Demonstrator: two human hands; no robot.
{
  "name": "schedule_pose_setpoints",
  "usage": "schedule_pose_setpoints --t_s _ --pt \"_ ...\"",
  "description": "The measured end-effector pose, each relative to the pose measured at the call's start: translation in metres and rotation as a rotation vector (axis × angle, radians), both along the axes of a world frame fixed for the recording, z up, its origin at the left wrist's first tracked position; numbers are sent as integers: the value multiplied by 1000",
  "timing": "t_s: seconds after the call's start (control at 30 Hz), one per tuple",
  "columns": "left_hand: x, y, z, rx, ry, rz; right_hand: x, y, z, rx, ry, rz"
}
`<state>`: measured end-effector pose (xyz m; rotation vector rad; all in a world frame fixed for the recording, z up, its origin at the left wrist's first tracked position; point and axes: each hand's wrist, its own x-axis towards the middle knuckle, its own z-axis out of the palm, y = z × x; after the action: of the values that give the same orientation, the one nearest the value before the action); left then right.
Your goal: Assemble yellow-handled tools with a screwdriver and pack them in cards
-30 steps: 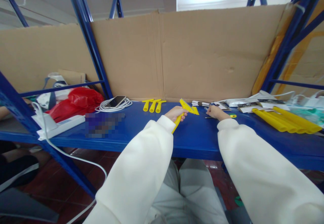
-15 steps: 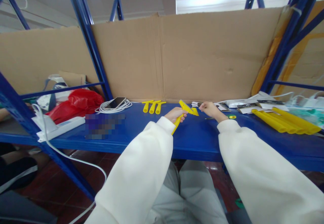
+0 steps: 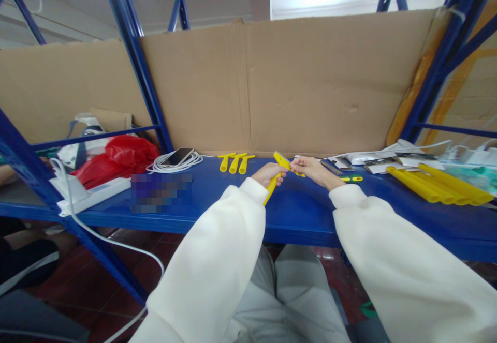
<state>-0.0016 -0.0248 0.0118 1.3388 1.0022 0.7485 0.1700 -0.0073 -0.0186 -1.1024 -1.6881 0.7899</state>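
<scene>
My left hand (image 3: 268,174) is closed around the handle of a yellow T-shaped scraper (image 3: 271,192), whose wide head (image 3: 281,159) points away over the blue shelf. At the right part of that head, my right hand (image 3: 312,170) has its fingertips pinched together. Whatever lies between those fingertips is too small to make out, and they cover part of the head. Just right of my right hand lie a thin dark flat piece (image 3: 331,167) and a yellow-green handled tool (image 3: 351,179). Three similar yellow T-shaped pieces (image 3: 233,164) stand in a row to the left.
Several yellow tubes (image 3: 438,192) lie at the right beside packets (image 3: 382,164). A phone (image 3: 177,157) rests on coiled white cable (image 3: 155,167) at the left, near a white power strip (image 3: 95,196) and a red bag (image 3: 124,159). Cardboard (image 3: 318,84) closes off the back.
My right hand has moved left, from beside the scraper's head onto it, uncovering more of the yellow-green tool. My left hand keeps its hold, nearly still.
</scene>
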Motion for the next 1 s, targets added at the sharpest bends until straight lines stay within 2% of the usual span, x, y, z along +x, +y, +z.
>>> schedule_pose_setpoints --t_s 0.5,1.0 --pt "-1 4 -5 0 -52 -8 2 9 -6 75 -73 -115" --pt "-2 5 -5 -26 -90 -28 2 13 -10 132 -46 -124"
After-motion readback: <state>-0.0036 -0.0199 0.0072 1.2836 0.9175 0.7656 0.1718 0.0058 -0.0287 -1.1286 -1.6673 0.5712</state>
